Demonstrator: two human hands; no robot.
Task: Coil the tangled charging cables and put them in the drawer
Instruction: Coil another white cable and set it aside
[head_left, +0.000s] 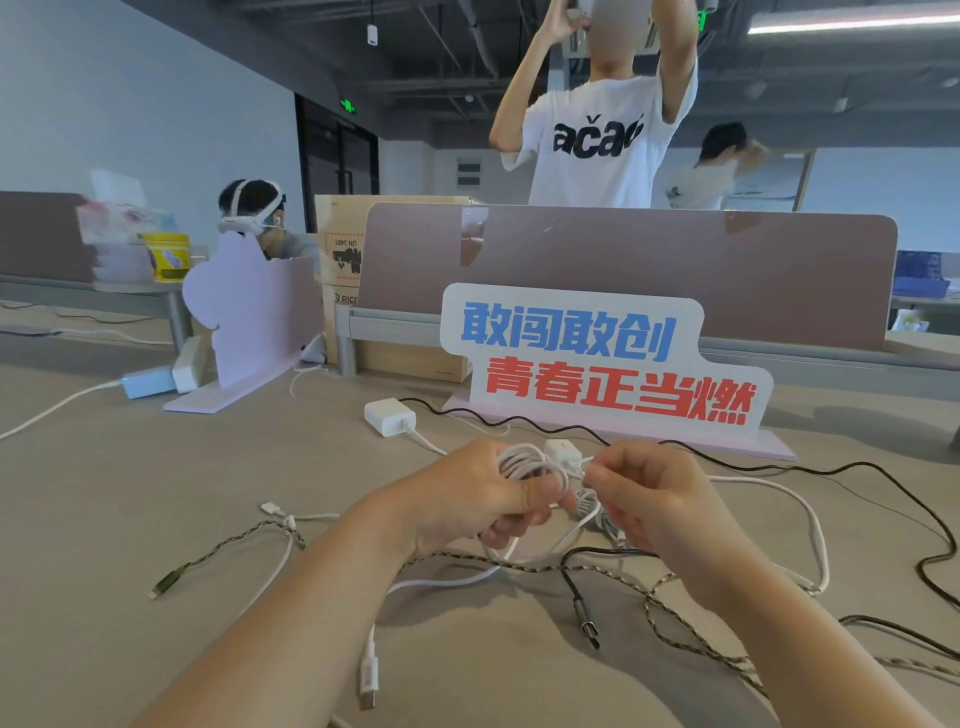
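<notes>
Nearest, between the forearms, a white cable end with a flat plug (369, 675) lies loose on the beige tabletop (156, 519). Beyond it, the left hand (467, 499) is curled round a small coil of thin white charging cable (527, 465), thumb over the loops. The right hand (660, 499) pinches the free strand (586, 462) just beside the coil.

The cable looks light, limp and springy, so it is best gripped where the loops cross. Under the right hand, a braided brown-and-black cable (675, 613) lies tangled with others.

No drawer is in view. What is inside the brown cardboard box (343, 244), far beyond the hands, is hidden.
</notes>
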